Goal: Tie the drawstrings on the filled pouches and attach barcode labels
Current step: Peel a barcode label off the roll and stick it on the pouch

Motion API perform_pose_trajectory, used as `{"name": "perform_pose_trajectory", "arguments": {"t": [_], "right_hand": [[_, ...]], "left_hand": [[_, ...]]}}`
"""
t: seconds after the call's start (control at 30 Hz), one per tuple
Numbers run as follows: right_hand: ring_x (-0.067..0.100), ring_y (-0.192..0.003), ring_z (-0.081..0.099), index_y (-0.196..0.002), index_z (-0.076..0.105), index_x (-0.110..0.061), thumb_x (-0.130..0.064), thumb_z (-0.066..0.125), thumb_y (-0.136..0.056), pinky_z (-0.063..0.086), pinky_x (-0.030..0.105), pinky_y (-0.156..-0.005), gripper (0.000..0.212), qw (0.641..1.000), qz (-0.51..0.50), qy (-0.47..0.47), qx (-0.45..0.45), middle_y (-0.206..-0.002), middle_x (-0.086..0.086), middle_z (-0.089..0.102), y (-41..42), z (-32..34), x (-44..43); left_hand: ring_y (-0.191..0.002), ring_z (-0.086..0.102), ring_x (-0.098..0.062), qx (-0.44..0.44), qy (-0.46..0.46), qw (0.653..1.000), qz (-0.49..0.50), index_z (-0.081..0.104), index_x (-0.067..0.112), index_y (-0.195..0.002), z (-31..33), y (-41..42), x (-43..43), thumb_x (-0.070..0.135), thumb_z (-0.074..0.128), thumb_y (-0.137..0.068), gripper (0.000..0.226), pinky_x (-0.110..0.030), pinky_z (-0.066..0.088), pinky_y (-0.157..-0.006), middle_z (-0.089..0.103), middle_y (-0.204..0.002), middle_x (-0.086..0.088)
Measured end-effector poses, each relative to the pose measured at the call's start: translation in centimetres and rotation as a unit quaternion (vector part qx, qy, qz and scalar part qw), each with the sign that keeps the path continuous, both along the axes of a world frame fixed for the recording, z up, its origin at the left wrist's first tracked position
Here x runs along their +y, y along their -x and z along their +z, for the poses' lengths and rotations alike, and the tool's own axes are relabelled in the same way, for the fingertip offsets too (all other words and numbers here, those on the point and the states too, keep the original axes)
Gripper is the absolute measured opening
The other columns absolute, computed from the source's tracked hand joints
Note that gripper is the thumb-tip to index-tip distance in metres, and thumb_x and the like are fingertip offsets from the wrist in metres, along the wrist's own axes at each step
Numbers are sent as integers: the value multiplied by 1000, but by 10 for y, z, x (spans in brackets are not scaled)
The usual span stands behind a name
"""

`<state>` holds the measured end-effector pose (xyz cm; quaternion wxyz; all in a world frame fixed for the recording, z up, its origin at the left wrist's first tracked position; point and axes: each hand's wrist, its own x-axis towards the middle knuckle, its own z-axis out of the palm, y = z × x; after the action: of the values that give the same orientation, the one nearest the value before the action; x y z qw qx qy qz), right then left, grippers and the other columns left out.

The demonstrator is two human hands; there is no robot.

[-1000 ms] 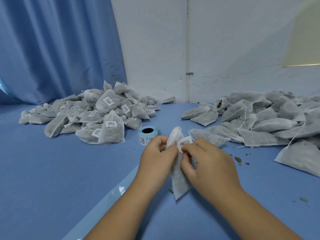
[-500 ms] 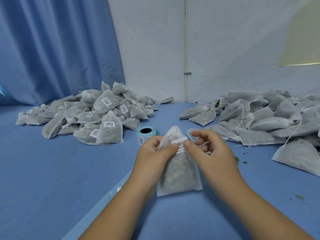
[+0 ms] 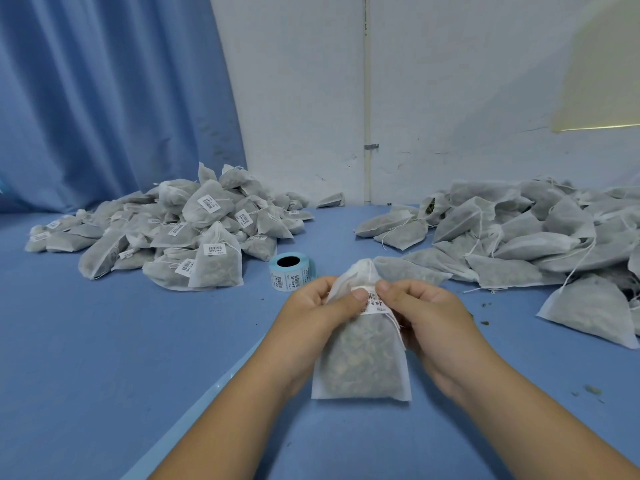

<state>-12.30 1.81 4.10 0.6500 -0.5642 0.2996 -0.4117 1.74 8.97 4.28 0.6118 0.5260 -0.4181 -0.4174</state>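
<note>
On the left of the worktop (image 3: pixel 104 341), the labelled pile (image 3: pixel 173 233) and the label roll (image 3: pixel 291 271) are lying just as they did half a second ago. The pouch (image 3: pixel 363 365) is now sitting lower in view, and the barcode label (image 3: pixel 375 303) is lying flatter across its neck.

The left hand (image 3: pixel 317 315) is gripping the gathered top, with its thumb pressing the label's left end. The pouch is standing upright between both hands, flat face to the camera. The right hand (image 3: pixel 433 318), whose fingers were raised before, is now curling them in, pinching the neck with its thumb on the label. The unlabelled pile (image 3: pixel 519 237) is lying to the right.
</note>
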Motion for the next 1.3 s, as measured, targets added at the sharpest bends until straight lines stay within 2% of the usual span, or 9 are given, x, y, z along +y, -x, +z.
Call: {"name": "perform_pose_trajectory", "arguments": {"t": [0.1, 0.27, 0.4, 0.53, 0.63, 0.77, 0.93, 1.1, 1.3], "right_hand": [[17, -63, 64, -66, 72, -19, -29, 71, -84, 51, 28, -58, 21, 1000, -3, -7, -1, -72, 8, 71, -1, -3, 1], [23, -89, 73, -96, 72, -13, -34, 78, -70, 55, 38, -82, 33, 998, 66, -3, 15, -93, 9, 75, -2, -7, 1], [21, -82, 73, -94, 74, -11, -22, 79, -73, 54, 25, -66, 24, 998, 61, 9, 2, -90, 10, 76, -1, -5, 1], [18, -68, 71, -77, 76, -11, -23, 79, -60, 53, 22, -56, 22, 997, 63, -32, -39, -82, 13, 74, -2, -5, -1], [22, -72, 70, -75, 77, -8, -20, 74, -65, 59, 32, -68, 16, 986, 110, -97, -82, -85, 17, 73, -2, -3, -1], [33, -97, 66, -108, 68, 8, -18, 64, -80, 54, 42, -91, 38, 962, 205, -140, -111, -112, 29, 66, 0, 2, 2], [33, -94, 62, -115, 57, 18, -16, 64, -80, 53, 41, -89, 49, 948, 266, -134, -109, -109, 29, 62, 5, 3, 1], [28, -80, 66, -93, 70, 6, -14, 67, -75, 57, 37, -78, 27, 956, 242, -128, -105, -92, 22, 68, 6, 4, -1], [37, -103, 63, -113, 63, 13, -20, 62, -82, 51, 45, -95, 45, 953, 244, -136, -118, -115, 29, 64, 2, 4, -1]], "left_hand": [[-99, 69, -33, -5, -11, 1000, -4, 68, 5, -112, -2, 1, -1, 24, 77, -70, 46, -47, 53, -94, 73, -108, -19], [-103, 69, -37, -10, 1, 1000, 1, 71, 9, -108, -3, -2, -1, 23, 76, -73, 38, -48, 52, -93, 74, -106, -17], [-91, 71, -28, -17, 5, 1000, 13, 72, 11, -103, -3, -3, -1, 23, 76, -71, 35, -40, 55, -83, 75, -100, -14], [-94, 71, -28, -18, 4, 1000, 10, 72, 9, -105, -2, -3, -1, 13, 76, -83, 22, -42, 54, -87, 75, -103, -15], [-92, 70, -25, -6, 10, 1000, -7, 72, 9, -105, -1, -5, 0, 7, 71, -87, 18, -38, 54, -86, 75, -102, -14], [-88, 71, -21, 47, 24, 996, -78, 71, 9, -105, 1, -10, 1, 10, 71, -77, 29, -29, 57, -77, 74, -99, -11], [-82, 71, -19, 72, 21, 987, -145, 75, 11, -97, 4, -14, 4, 7, 67, -80, 19, -28, 56, -73, 74, -92, -8], [-86, 71, -18, 48, -2, 986, -158, 77, 15, -96, 4, -12, 3, 17, 68, -82, 17, -27, 55, -76, 74, -95, -8], [-86, 71, -18, 58, -19, 986, -153, 78, 14, -93, 3, -12, 2, 20, 69, -81, 16, -27, 56, -75, 75, -95, -8]]}}
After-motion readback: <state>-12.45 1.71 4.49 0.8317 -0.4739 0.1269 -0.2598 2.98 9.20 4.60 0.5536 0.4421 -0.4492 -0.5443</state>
